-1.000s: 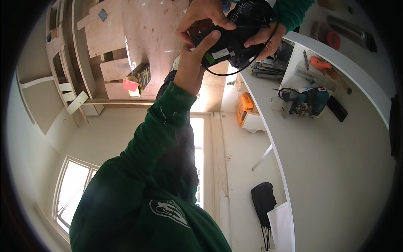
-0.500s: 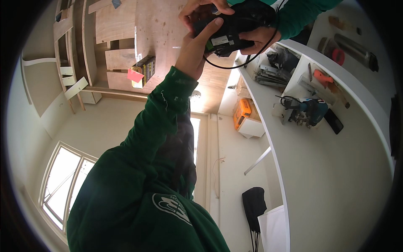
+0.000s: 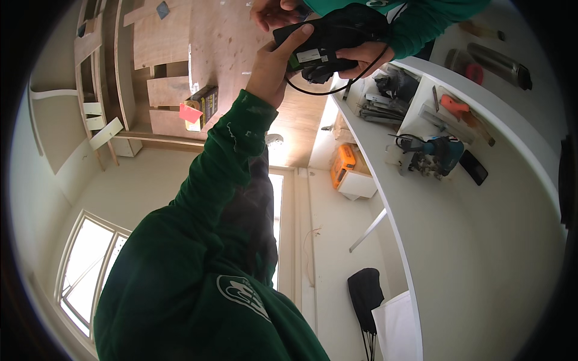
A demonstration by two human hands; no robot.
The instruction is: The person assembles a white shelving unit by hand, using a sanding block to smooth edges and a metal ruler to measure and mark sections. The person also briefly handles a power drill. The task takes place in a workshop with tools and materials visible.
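A black box-shaped device (image 3: 331,37) with a white label, a green patch and a thin black cable is held up near the top of the picture. My left hand (image 3: 364,55), in a green sleeve from the upper right, is closed around its lower right side. Another person's hand (image 3: 268,69) grips its left end, thumb across the face; that green-sleeved arm runs up from the bottom. Beside the device's upper left corner, my right hand (image 3: 271,12) is partly cut off by the frame, its fingers apart and holding nothing.
The room looks upside down. The other person's green torso (image 3: 198,289) fills the lower middle. At right, a white cabinet (image 3: 481,259) holds a teal power tool (image 3: 444,155), a black phone (image 3: 474,167) and other tools. A yellow-black box (image 3: 208,105) sits among wooden boards (image 3: 159,39).
My right hand has drawn back from the device toward the upper left, its fingers now off it. The device has shifted slightly left; the other two hands still hold it.
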